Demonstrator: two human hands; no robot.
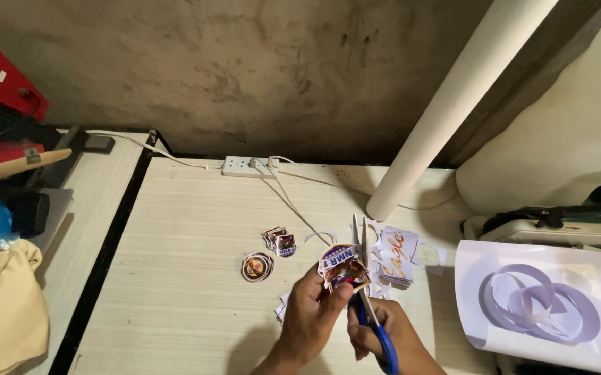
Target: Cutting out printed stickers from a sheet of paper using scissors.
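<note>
Between our hands, in the head view, our left hand (pixel 312 305) pinches a printed emblem sticker (pixel 341 264) while our right hand (pixel 377 332) grips the blue-handled scissors (pixel 368 292), blades parted at its edge. Just beyond our left hand lie finished pieces: round stickers (pixel 257 267) and a small shield-shaped stack (pixel 280 241). Past the scissors waits an uncut glossy paper stack (pixel 396 257), so we judge the cutting partway done. The wood-grain table (pixel 189 278) looks smooth and pale.
</note>
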